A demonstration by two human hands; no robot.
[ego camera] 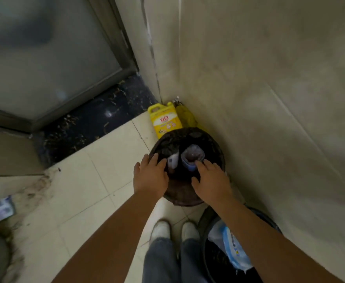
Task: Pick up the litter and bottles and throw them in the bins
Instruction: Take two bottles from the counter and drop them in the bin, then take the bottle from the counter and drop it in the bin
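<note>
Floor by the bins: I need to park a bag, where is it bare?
Bare tiles lie left of the dark bin, before the dark threshold. The corner is crowded: yellow jug, both bins, second bin by the wall.

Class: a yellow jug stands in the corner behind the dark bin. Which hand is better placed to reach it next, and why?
Probably the left hand. It sits over the dark bin's left rim, and the yellow jug stands behind that same side. The right hand is over the right side, beside the cup in the bin.
</note>
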